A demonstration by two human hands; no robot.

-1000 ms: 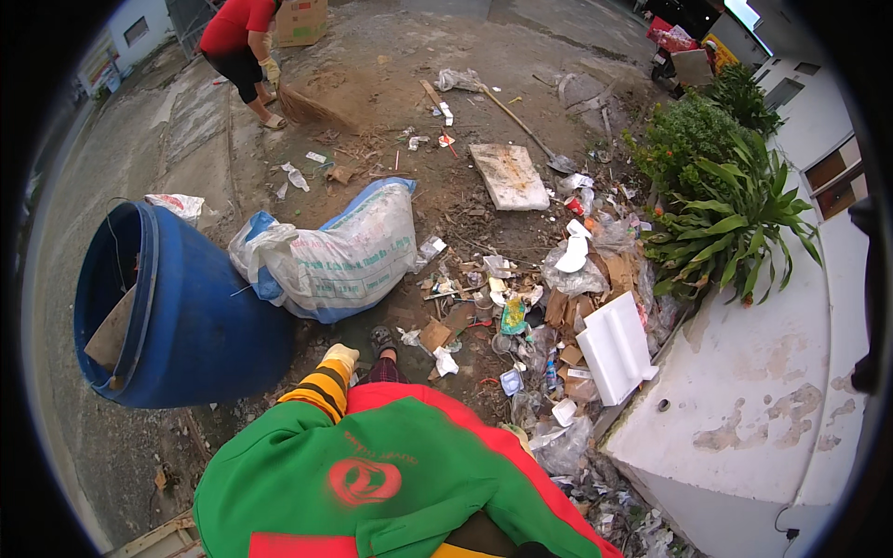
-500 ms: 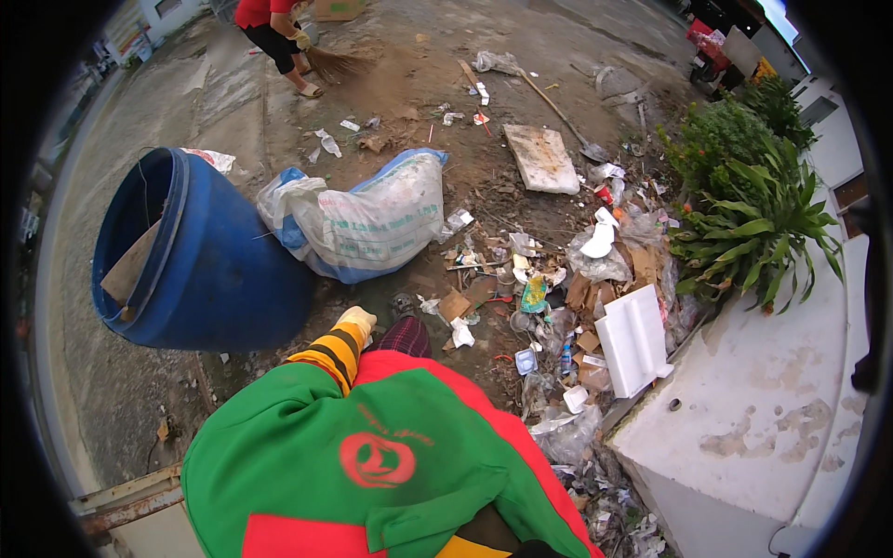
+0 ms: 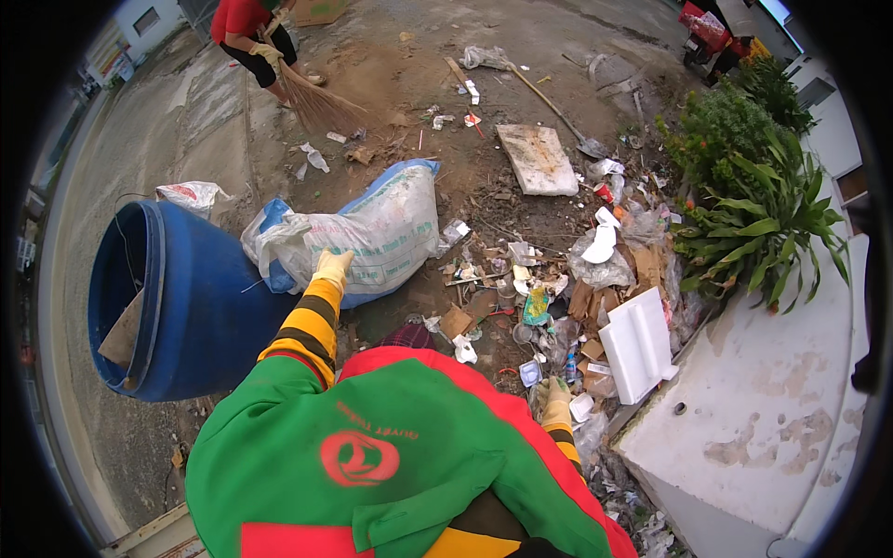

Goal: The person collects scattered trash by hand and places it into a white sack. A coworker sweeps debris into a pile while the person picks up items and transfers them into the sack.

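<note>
My left hand (image 3: 333, 267), in a pale work glove, reaches out in front of a white-and-blue woven sack (image 3: 391, 237). Its fingers look curled; what they hold, if anything, is hidden, and I cannot tell whether it touches the sack. The bulging sack lies on its side against a blue plastic drum (image 3: 219, 288), which tilts and has a board inside. Down at the litter heap, my gloved right hand (image 3: 556, 392) is beside a white plastic cup (image 3: 581, 406) and clear plastic scraps. Its fingers are too small and partly hidden to read.
A white foam panel (image 3: 637, 346) leans by the concrete ledge (image 3: 744, 437) at right, below leafy plants (image 3: 758, 219). Beyond lie a dirty foam slab (image 3: 537, 160) and a long-handled shovel (image 3: 558, 112). At far left another person (image 3: 256, 42) sweeps with a straw broom (image 3: 316, 102).
My left hand has moved forward to in front of the sack. My right hand has come into view at the litter. The other person's broom has shifted position.
</note>
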